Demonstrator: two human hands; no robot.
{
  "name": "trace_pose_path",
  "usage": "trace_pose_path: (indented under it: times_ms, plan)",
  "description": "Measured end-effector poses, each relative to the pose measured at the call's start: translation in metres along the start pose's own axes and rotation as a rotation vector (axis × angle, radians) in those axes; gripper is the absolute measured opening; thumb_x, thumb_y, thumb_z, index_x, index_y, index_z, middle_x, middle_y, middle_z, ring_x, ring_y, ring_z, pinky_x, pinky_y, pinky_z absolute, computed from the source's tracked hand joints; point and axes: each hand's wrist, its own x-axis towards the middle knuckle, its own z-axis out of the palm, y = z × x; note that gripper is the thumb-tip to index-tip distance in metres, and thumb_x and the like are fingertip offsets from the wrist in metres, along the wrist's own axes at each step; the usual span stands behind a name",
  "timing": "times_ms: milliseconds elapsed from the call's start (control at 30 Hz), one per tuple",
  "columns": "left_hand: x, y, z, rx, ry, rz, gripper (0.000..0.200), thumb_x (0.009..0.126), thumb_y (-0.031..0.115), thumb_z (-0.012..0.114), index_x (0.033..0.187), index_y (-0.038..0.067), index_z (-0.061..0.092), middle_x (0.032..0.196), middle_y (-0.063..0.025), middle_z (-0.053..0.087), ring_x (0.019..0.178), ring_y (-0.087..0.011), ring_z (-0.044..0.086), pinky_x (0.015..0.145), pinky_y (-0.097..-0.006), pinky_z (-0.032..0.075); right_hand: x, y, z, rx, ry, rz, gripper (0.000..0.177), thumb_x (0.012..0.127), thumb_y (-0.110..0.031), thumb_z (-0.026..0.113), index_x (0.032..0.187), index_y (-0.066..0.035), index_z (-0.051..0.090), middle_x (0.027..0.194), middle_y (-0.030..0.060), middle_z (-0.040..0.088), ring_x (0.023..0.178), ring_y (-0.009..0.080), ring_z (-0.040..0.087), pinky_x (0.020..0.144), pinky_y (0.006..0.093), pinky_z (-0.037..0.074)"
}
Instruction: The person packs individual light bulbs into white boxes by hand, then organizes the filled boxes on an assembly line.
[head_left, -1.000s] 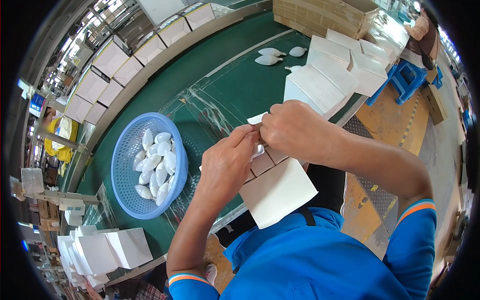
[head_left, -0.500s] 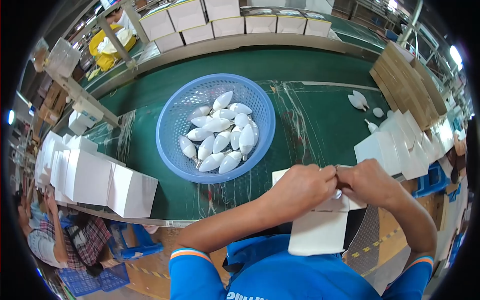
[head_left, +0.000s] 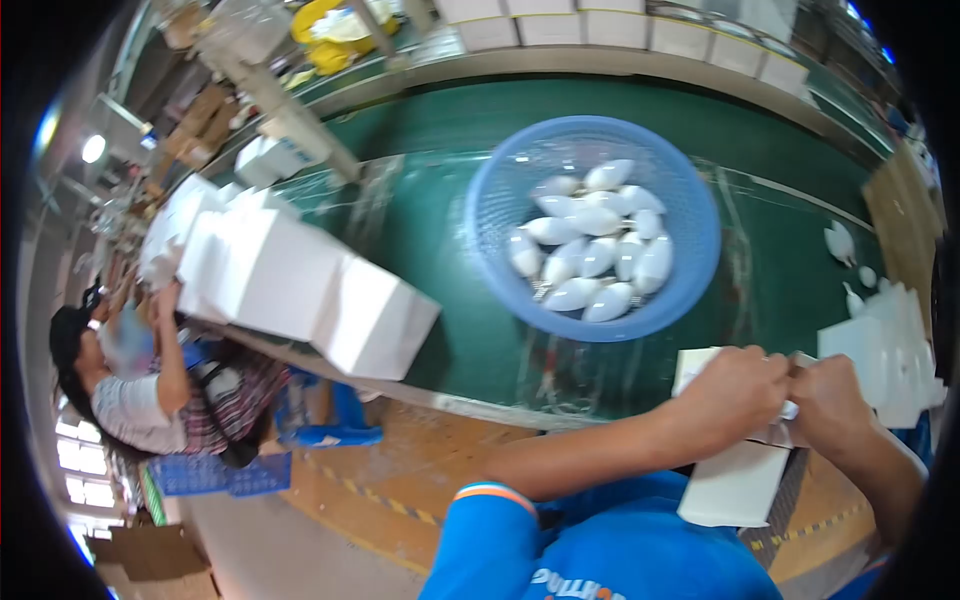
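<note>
My left hand (head_left: 735, 393) and my right hand (head_left: 832, 398) meet at the front right edge of the bench, fingers pinched together. A small whitish piece (head_left: 789, 410) shows just below their fingertips. What each hand grips is largely hidden by the fingers. Beneath them, a white carton (head_left: 733, 487) extends down toward my body, and a pale flat piece (head_left: 692, 366) sticks out behind my left hand. Left of the hands, a round blue plastic basket (head_left: 482, 240) holds several white candle-shaped bulbs (head_left: 598, 255).
White boxes (head_left: 370, 320) stand in a row on the left of the green bench (head_left: 440, 190). Nested white pieces (head_left: 870, 345), loose bulbs (head_left: 840, 243) and a brown carton (head_left: 905, 210) are at the right. Another person (head_left: 150, 390) works at far left.
The camera view has turned left, so the basket, boxes and hands appear farther right. More of the other person shows. Both hands stay pinched together above the white carton.
</note>
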Motion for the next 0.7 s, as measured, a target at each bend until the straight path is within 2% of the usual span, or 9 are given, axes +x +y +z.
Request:
trace_pose_path:
  times_ms: [167, 433, 500, 533, 567, 633, 700]
  plan:
    - [-0.003, -0.001, 0.002, -0.027, 0.036, 0.001, 0.008, 0.067, 0.010, 0.056, 0.070, 0.003, 0.056, 0.073, -0.0090, 0.052, 0.068, -0.0213, 0.055, 0.058, -0.0328, 0.045, -0.005, 0.008, 0.025, -0.185, 0.049, 0.058, 0.009, 0.052, -0.016, 0.064, 0.053, -0.011, 0.056, 0.049, 0.0067, 0.053, 0.046, 0.0236, 0.056, 0.046, 0.0347, 0.039]
    - [-0.003, -0.001, 0.006, -0.032, 0.067, 0.013, 0.009, 0.066, 0.010, 0.056, 0.068, 0.001, 0.056, 0.071, -0.0092, 0.051, 0.067, -0.0213, 0.054, 0.058, -0.0322, 0.044, -0.007, 0.004, 0.027, -0.190, 0.027, 0.057, 0.014, 0.051, -0.019, 0.066, 0.053, -0.010, 0.055, 0.051, 0.0067, 0.053, 0.047, 0.0242, 0.055, 0.047, 0.0364, 0.038]
    - [-0.005, -0.001, 0.005, -0.055, 0.089, 0.012, 0.008, 0.065, 0.009, 0.056, 0.068, 0.002, 0.055, 0.072, -0.0090, 0.050, 0.067, -0.0210, 0.054, 0.058, -0.0320, 0.044, -0.006, -0.002, 0.020, -0.063, 0.106, -0.008, 0.017, 0.050, -0.020, 0.067, 0.053, -0.009, 0.054, 0.055, 0.0065, 0.053, 0.048, 0.0237, 0.054, 0.048, 0.0363, 0.038]
    - [-0.005, 0.000, 0.006, -0.043, 0.086, 0.010, 0.008, 0.064, 0.008, 0.056, 0.069, 0.002, 0.054, 0.072, -0.0085, 0.050, 0.067, -0.0210, 0.053, 0.059, -0.0320, 0.044, -0.002, -0.003, 0.012, -0.141, 0.141, -0.109, 0.019, 0.050, -0.021, 0.068, 0.053, -0.009, 0.054, 0.057, 0.0061, 0.054, 0.050, 0.0223, 0.055, 0.050, 0.0355, 0.038]
    - [-0.005, -0.001, 0.006, -0.049, 0.086, 0.014, 0.008, 0.064, 0.008, 0.056, 0.069, 0.002, 0.054, 0.072, -0.0085, 0.050, 0.067, -0.0210, 0.053, 0.059, -0.0320, 0.044, -0.001, -0.002, 0.009, -0.143, 0.138, -0.103, 0.019, 0.050, -0.021, 0.068, 0.053, -0.009, 0.054, 0.057, 0.0061, 0.054, 0.050, 0.0223, 0.055, 0.050, 0.0355, 0.038]
    - [-0.003, -0.002, 0.006, -0.065, 0.073, -0.001, 0.009, 0.064, 0.008, 0.056, 0.070, 0.002, 0.055, 0.072, -0.0085, 0.050, 0.067, -0.0211, 0.053, 0.059, -0.0317, 0.044, 0.001, 0.001, 0.007, -0.090, -0.060, -0.019, 0.017, 0.050, -0.020, 0.067, 0.053, -0.009, 0.055, 0.056, 0.0054, 0.055, 0.051, 0.0214, 0.055, 0.050, 0.0351, 0.039]
    - [-0.002, -0.001, 0.004, -0.050, 0.046, -0.014, 0.008, 0.064, 0.008, 0.056, 0.070, 0.002, 0.054, 0.072, -0.0086, 0.050, 0.067, -0.0214, 0.053, 0.059, -0.0319, 0.044, 0.004, 0.007, 0.005, -0.079, -0.131, -0.024, 0.015, 0.051, -0.019, 0.066, 0.053, -0.010, 0.055, 0.055, 0.0055, 0.055, 0.051, 0.0213, 0.056, 0.049, 0.0349, 0.039]
